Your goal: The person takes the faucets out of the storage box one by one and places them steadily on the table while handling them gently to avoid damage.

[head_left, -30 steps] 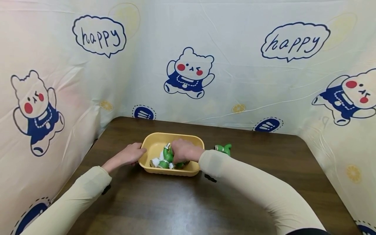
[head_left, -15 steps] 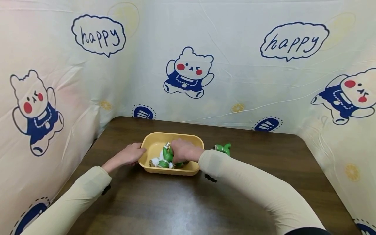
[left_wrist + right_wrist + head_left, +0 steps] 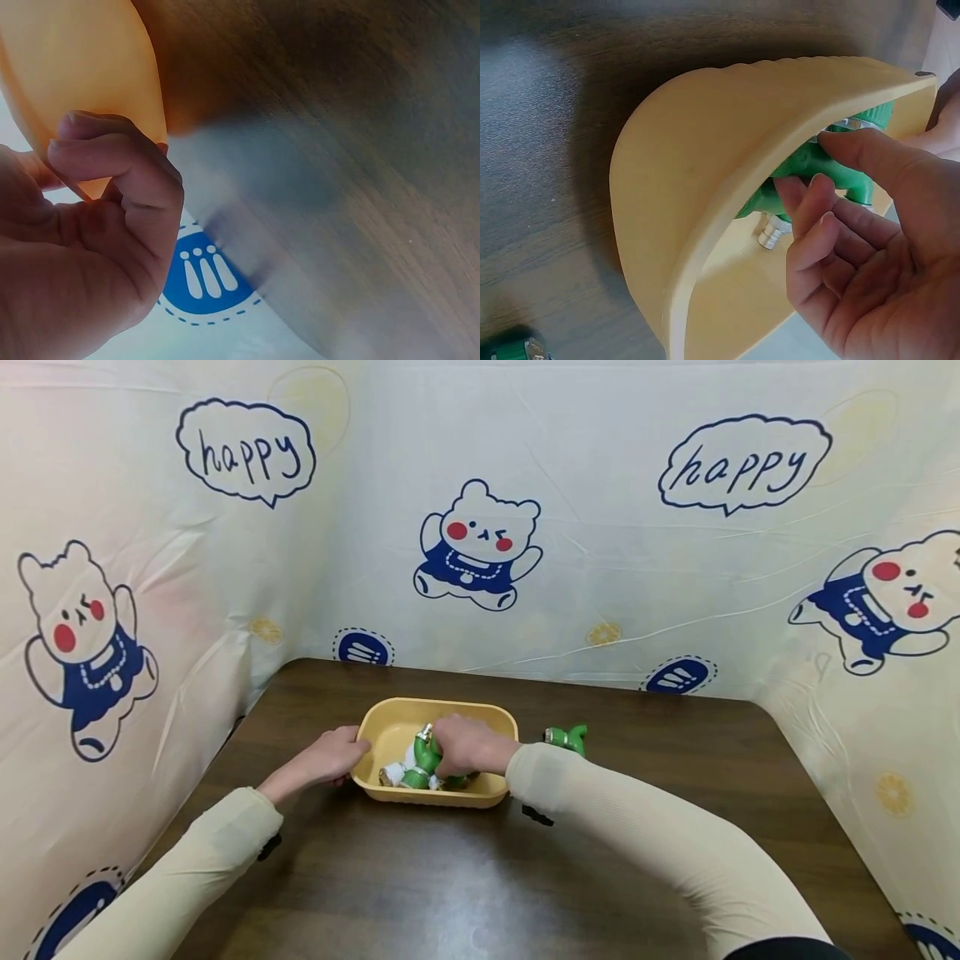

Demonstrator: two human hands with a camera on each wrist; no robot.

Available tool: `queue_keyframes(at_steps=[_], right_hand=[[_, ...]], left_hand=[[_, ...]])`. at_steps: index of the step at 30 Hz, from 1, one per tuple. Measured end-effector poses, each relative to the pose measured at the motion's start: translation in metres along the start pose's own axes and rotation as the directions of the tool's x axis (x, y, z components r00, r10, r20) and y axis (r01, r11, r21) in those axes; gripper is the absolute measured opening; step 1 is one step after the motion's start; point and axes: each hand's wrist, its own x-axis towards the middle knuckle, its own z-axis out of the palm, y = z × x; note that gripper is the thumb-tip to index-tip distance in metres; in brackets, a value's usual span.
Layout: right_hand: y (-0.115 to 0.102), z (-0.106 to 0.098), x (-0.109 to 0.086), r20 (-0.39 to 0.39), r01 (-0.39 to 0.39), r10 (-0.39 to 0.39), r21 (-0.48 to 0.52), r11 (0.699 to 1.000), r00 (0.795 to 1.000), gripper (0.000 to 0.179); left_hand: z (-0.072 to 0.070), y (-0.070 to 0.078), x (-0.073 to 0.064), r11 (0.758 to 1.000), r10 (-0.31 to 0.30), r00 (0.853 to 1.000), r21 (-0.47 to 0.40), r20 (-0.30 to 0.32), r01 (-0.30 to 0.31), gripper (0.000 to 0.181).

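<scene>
Green fittings [image 3: 425, 756], at least two in one yellow basin [image 3: 386, 733], one outside [image 3: 567, 739]

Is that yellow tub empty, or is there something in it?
Not empty: green and white pieces lie in the yellow tub, where the right hand pinches a green piece.

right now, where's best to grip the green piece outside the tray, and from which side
Probably its bent arm, from above on the right: the green piece lies with that slimmer end away from the tray, and the right sleeve crosses in front.
</scene>
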Motion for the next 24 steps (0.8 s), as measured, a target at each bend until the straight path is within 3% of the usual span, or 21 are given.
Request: queue_keyframes(at_steps=[3,6,19,24], right_hand=[[-0.013,-0.014,-0.021,-0.006,0.001,-0.001,0.004,1.0,1.0,0.034],[-0.017,-0.017,-0.027,-0.021,0.006,-0.006,-0.012,1.0,1.0,0.036],[-0.007,-0.011,-0.012,-0.034,0.009,-0.009,-0.007,1.0,0.999,0.027],[-0.011,-0.018,-0.02,-0.04,-0.011,0.01,-0.032,0.999,0.999,0.027]], left_hand=[[0.0,0.0,-0.001,1.0,-0.004,1.0,0.001,0.0,0.004,0.035],[-0.001,0.0,-0.001,1.0,-0.001,1.0,-0.002,0.001,0.001,0.034],[0.0,0.0,-0.004,1.0,0.021,1.0,-0.016,-0.004,-0.021,0.031],[0.001,0.0,-0.003,0.999,0.026,1.0,-0.02,-0.001,-0.026,0.032]])
